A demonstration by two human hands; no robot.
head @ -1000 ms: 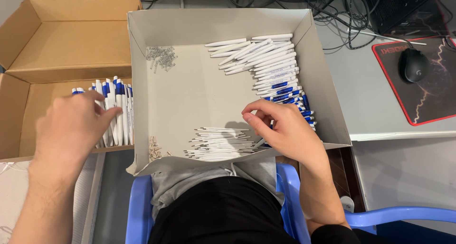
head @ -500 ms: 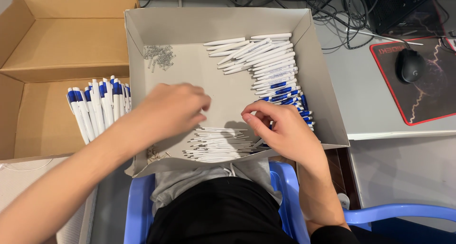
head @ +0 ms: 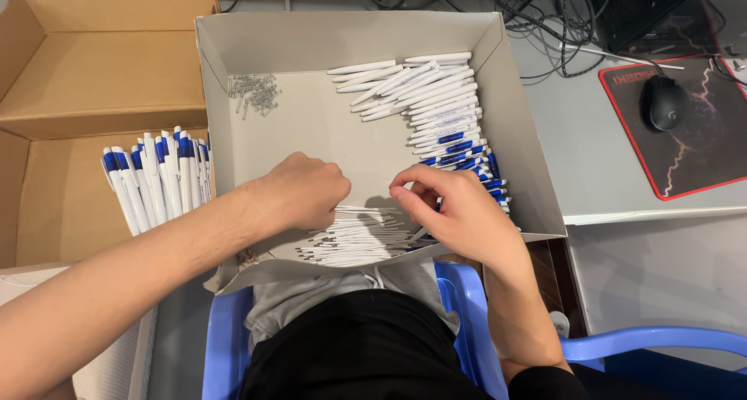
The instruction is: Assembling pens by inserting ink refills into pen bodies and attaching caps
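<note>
Head view: left hand (head: 299, 191) curled over thin white refills (head: 354, 240) in grey box (head: 525, 159); right hand (head: 459, 213) pinching small part (too small to identify); blue-white pens (head: 156, 178) beside.

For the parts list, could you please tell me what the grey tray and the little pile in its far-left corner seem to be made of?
Grey tray: matte cardboard, judging by its folded walls and bent front flap. Little pile: probably small metal springs, thin, grey and slightly shiny, though too small to be sure.

At frame centre, the left hand (head: 299, 191) and right hand (head: 459, 212) meet over thin white refills (head: 354, 240) inside a grey box (head: 311, 34); finished pens (head: 156, 178) lie at left.
</note>
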